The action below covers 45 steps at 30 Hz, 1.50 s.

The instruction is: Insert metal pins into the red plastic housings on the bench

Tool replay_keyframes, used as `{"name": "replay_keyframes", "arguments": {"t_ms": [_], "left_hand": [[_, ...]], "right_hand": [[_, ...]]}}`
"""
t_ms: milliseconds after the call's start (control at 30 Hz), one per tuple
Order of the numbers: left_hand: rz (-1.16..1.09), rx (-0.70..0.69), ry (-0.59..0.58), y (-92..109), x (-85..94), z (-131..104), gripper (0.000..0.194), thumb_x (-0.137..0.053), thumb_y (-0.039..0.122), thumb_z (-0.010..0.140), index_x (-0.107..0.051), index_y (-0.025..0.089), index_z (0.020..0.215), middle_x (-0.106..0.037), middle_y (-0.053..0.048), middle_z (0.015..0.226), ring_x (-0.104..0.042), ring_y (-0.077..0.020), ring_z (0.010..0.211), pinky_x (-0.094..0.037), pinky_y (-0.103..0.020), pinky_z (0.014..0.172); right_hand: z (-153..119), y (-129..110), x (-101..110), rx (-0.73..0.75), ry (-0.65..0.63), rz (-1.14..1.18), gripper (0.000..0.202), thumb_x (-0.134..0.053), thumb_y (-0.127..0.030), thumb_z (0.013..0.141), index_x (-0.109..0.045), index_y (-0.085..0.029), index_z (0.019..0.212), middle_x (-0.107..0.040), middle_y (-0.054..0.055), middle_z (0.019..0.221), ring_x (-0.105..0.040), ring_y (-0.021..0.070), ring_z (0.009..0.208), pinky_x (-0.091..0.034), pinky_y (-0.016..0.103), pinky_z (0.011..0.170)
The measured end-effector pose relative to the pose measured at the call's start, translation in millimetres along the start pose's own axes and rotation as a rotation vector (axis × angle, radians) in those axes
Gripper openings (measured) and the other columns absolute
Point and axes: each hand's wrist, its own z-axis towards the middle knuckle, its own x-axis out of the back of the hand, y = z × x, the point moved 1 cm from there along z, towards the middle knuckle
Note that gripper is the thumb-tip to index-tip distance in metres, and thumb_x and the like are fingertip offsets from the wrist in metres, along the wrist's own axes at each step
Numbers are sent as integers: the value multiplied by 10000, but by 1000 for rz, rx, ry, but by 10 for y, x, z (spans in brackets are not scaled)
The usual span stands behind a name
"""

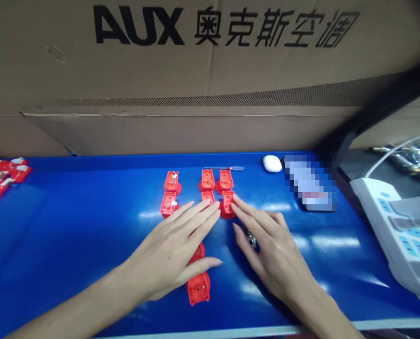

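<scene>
Several red plastic parts lie on the blue table. My left hand is spread palm down over the middle ones, its fingertips at a red part and its thumb above the lower red part. Fingertips of my right hand touch the right red part; small metal pieces show partly beneath that hand. Two more red parts behind, a left one and a right one, stand beyond my fingers. At the left, an upper red part and a lower one carry small white pieces.
A screwdriver, a white case and a blurred phone lie toward the back. The white power strip is at the right. Red and white pieces lie far left, before a cardboard wall.
</scene>
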Motion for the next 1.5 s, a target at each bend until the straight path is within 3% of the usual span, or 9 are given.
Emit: {"name": "replay_keyframes", "arguments": {"t_ms": [267,567,800,967,1033,1167,1233,1367,1500], "left_hand": [[-73,11,-25,-36,15,-1,855,-612,605,1098,-247,252,1786,-325,-87,1824,-344,-328,1690,-379,-545,1379],[-101,-7,-38,-48,48,-28,888,-627,567,1100,-182,248,1799,-253,-103,1850,-275,-322,1716,-378,-538,1384],[-75,-12,168,-3,4,-344,608,-532,102,1112,-430,191,1705,-468,-102,1764,-419,-272,1662,-446,-470,1363],[-124,-12,164,-32,-87,-495,498,-554,79,1103,-596,193,1586,-556,-102,1695,-504,-260,1600,-523,-430,1304],[-137,-35,181,-35,-95,-509,463,-559,74,1104,-636,185,1547,-587,-110,1664,-543,-258,1567,-550,-418,1277],[-133,-41,196,-21,-109,-524,439,-607,130,1106,-645,179,1541,-615,-118,1639,-582,-274,1537,-572,-431,1253],[-132,-21,200,-16,-129,-536,453,-665,186,1095,-639,178,1547,-615,-127,1640,-594,-293,1527,-582,-440,1242],[-198,12,189,-18,-186,-553,455,-677,163,1095,-632,204,1546,-602,-110,1653,-637,-256,1481,-586,-388,1228],[-295,62,190,-18,-218,-507,463,-680,134,1093,-635,248,1539,-600,-78,1653,-693,-202,1407,-597,-314,1192]], "right_hand": [[-17,-64,-62,17,28,-111,480,-562,-155,1117,-547,-128,1596,-582,225,1644,-763,295,1150,-564,491,956],[15,-129,-50,8,63,-172,483,-574,-141,1100,-566,-133,1583,-608,185,1629,-755,300,1090,-547,507,938],[-126,-411,145,116,104,3,432,-633,-82,1044,-673,-151,1469,-712,128,1524,-753,244,1043,-541,440,904],[-301,-749,30,301,109,57,261,-625,-302,1128,-807,-188,1275,-820,0,1347,-754,184,1000,-551,360,926],[-357,-797,-33,387,149,18,254,-599,-244,1141,-820,-177,1245,-840,16,1294,-754,173,976,-542,348,893],[-486,-731,-97,396,117,13,231,-648,-126,1094,-832,-211,1205,-843,15,1290,-769,159,992,-540,328,909],[-571,-656,-83,362,248,50,200,-655,-144,1099,-843,-201,1141,-864,24,1214,-764,158,883,-530,340,844],[-690,-454,-38,292,82,71,283,-672,-94,1067,-784,-147,1321,-810,93,1360,-775,206,998,-552,384,878],[-654,-219,8,238,31,124,421,-691,-69,1047,-697,-131,1463,-756,145,1445,-754,234,1113,-562,394,878]]}}
